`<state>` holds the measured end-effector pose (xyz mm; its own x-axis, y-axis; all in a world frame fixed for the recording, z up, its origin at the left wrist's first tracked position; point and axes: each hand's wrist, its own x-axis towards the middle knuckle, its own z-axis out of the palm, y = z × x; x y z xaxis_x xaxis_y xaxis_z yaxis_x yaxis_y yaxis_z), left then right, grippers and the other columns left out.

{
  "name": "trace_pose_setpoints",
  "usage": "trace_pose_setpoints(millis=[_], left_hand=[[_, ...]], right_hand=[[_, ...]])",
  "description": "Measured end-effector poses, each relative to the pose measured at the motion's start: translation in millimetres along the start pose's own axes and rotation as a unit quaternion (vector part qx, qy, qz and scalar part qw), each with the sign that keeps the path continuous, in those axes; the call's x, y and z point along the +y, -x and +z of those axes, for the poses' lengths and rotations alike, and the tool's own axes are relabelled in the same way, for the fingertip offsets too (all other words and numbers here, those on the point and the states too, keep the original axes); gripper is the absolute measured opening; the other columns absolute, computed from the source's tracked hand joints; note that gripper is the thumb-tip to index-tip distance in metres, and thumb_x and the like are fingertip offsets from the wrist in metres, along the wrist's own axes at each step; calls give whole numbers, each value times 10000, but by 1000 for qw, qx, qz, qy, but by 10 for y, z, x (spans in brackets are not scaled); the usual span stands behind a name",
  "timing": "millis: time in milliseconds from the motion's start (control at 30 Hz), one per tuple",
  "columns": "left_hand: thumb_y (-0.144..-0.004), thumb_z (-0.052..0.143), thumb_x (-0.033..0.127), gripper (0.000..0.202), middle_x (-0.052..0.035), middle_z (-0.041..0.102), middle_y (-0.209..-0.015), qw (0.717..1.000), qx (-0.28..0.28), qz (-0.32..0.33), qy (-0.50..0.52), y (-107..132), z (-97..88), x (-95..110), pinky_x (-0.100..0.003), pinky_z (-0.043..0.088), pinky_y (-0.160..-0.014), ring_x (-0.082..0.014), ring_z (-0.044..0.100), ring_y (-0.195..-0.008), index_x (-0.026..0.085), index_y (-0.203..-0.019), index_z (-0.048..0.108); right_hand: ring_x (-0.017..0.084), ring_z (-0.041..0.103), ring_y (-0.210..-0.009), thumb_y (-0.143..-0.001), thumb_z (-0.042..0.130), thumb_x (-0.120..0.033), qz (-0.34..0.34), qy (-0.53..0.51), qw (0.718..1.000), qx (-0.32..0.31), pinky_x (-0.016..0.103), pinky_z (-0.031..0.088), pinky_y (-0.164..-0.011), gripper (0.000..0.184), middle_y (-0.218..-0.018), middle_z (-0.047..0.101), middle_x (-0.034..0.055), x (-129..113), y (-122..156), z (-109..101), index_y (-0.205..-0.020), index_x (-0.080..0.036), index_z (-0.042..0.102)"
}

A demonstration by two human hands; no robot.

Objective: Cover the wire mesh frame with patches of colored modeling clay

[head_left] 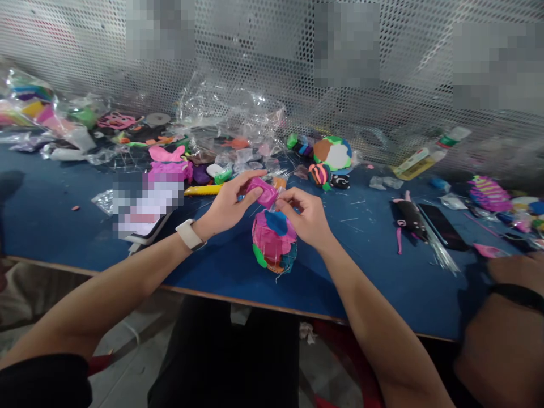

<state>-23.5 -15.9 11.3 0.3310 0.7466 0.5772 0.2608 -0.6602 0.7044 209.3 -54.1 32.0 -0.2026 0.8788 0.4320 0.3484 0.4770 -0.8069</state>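
Note:
My left hand (236, 201) holds a magenta lump of modelling clay (264, 194), with the thumb on top of it. At the right end of the lump, my right hand (305, 211) pinches what looks like clear plastic wrapping (277, 199). Just below both hands, a ball covered in clay patches (274, 241) rests on the blue table; its patches are pink, blue, green and orange. Thin strands show on its surface. The far side of the lump is hidden by my left fingers.
A phone (148, 212) and a yellow cutter (204, 190) lie to the left. Crumpled clear bags (229, 113) and clay figures line the back, before a perforated metal panel (272, 56). A bottle (431, 153) and dark phone (442, 226) are right, near another person's arm (505, 340).

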Motion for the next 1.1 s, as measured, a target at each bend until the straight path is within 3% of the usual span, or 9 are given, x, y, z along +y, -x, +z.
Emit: trace_pose_setpoints(millis=[67, 133, 233, 367, 467, 533, 800, 1100], left_hand=[[-1185, 577, 483, 523, -136, 702, -1510, 999, 20, 20, -21, 34, 14, 52, -410, 672, -969, -253, 759, -1173, 320, -1677, 512], [-1181, 569, 445, 609, -181, 536, -1699, 995, 49, 58, -69, 74, 21, 115, -476, 637, -1131, -314, 653, -1464, 324, -1743, 370], [-1136, 642, 411, 545, -197, 489, -1696, 979, 65, 119, -154, 123, 17, 186, -600, 526, -1297, -369, 483, -1641, 293, -1631, 447], [-1054, 776, 383, 351, -191, 537, -1608, 974, 27, 124, -189, 150, 27, 215, -679, 515, -1282, -397, 544, -1567, 257, -1330, 598], [-1037, 786, 302, 180, -162, 588, -1532, 978, -12, 110, -179, 150, 51, 223, -617, 575, -1215, -374, 587, -1507, 241, -1127, 642], [-1052, 754, 273, 115, -146, 616, -1468, 979, -9, 122, -162, 147, 64, 227, -564, 600, -1173, -340, 615, -1450, 236, -1061, 645], [-1065, 665, 202, 71, -106, 696, -1230, 981, 9, 145, -131, 129, 93, 234, -496, 623, -1059, -272, 689, -1198, 248, -1051, 613], [-1023, 680, 159, 136, -102, 735, -1253, 980, -6, 171, -104, 121, 43, 219, -461, 635, -1035, -266, 728, -1189, 246, -1107, 618]], right_hand=[[214, 749, -818, -1032, 767, -575, 3, -22, 1000, 5, 380, 594, -776, 360, -865, 822, 32, -6, -4, 6, -870, -254, 751], [207, 743, -803, -1020, 780, -620, 9, -46, 999, 20, 372, 588, -766, 401, -854, 813, 32, -11, -6, 14, -865, -252, 743], [205, 736, -778, -1001, 790, -680, 19, -56, 997, 41, 373, 593, -755, 450, -836, 803, 29, -21, 3, 43, -865, -254, 740], [210, 743, -803, -993, 794, -696, 16, -49, 997, 53, 378, 616, -767, 459, -860, 805, 29, -44, 36, 122, -866, -258, 751], [212, 738, -791, -1003, 788, -673, 7, -37, 997, 61, 387, 631, -777, 432, -842, 798, 23, -72, 68, 173, -865, -266, 753], [214, 734, -782, -1023, 778, -634, -2, -17, 997, 70, 397, 635, -789, 392, -834, 800, 19, -98, 88, 187, -871, -273, 757], [224, 727, -856, -1059, 748, -341, -78, 50, 992, 80, 422, 607, -853, 186, -887, 791, 5, -186, 136, 194, -880, -294, 738], [219, 697, -836, -1079, 771, -371, -102, 48, 991, 74, 409, 604, -819, 223, -870, 759, 6, -178, 130, 185, -872, -296, 736]])
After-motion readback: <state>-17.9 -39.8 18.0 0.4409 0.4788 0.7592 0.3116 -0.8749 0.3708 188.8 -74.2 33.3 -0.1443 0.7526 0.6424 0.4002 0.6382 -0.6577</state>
